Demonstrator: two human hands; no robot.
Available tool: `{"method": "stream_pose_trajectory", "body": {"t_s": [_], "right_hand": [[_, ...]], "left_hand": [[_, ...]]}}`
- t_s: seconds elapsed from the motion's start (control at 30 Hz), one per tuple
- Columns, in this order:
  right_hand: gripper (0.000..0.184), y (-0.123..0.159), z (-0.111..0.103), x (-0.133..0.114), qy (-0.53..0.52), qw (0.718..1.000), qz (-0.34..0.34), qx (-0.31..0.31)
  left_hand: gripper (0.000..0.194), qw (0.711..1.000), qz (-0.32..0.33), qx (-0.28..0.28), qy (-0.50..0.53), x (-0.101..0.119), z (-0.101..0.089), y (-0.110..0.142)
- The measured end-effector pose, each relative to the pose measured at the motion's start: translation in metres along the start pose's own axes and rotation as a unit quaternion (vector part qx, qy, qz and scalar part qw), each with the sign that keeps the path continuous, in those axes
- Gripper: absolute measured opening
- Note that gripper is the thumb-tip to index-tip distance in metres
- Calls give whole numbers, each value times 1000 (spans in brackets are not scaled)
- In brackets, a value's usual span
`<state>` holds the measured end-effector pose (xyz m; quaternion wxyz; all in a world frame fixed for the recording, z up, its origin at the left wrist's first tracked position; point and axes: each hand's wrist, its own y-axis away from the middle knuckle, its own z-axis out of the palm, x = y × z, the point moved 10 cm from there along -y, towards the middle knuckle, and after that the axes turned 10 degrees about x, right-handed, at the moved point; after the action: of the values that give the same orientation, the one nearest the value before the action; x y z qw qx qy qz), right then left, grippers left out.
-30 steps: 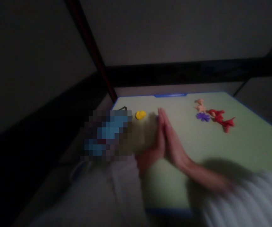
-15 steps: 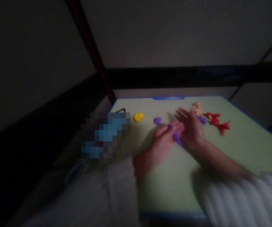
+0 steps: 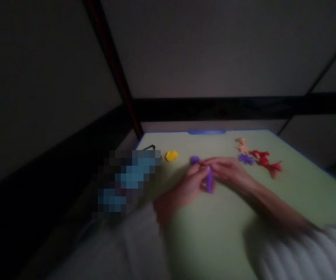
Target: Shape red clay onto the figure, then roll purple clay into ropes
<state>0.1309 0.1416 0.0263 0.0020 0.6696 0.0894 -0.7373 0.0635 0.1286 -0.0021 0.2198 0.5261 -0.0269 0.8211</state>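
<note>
And here's the left hand [image 3: 190,183], grasping the purple roll [image 3: 209,182] over the pale green board [image 3: 214,237], lower end poking out; the right hand [image 3: 231,170] meets its upper end, fingers bent, though whether they grip I can't tell; just beyond, a purple lump [image 3: 195,160]; rightward, red pieces [image 3: 263,160] beside a spiky purple piece [image 3: 245,159]; leftward, a yellow lump [image 3: 172,156]; farthest, peach pieces [image 3: 242,148].

Purple roll [image 3: 209,183] smooth, clay-like; right sleeve [image 3: 308,252] ribbed cloth; tabletop [image 3: 211,237] smooth, matt.
</note>
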Motion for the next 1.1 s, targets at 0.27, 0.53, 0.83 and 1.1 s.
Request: {"method": "stream_pose_trajectory", "body": {"t_s": [0.27,0.53,0.83,1.1], "right_hand": [[11,2,-17,-7,108,985,-90,101],[12,5,-24,-4,114,978,-123,124],[16,4,-14,-11,176,968,-178,26],[13,9,-11,-24,184,953,-238,35]], "left_hand": [[27,991,55,77,-96,2,-31,-12],[6,956,121,134,-230,12,-43,-16],[29,971,75,23,-224,1,-38,-20],[34,984,59,8,-170,-2,-38,-17]]}}
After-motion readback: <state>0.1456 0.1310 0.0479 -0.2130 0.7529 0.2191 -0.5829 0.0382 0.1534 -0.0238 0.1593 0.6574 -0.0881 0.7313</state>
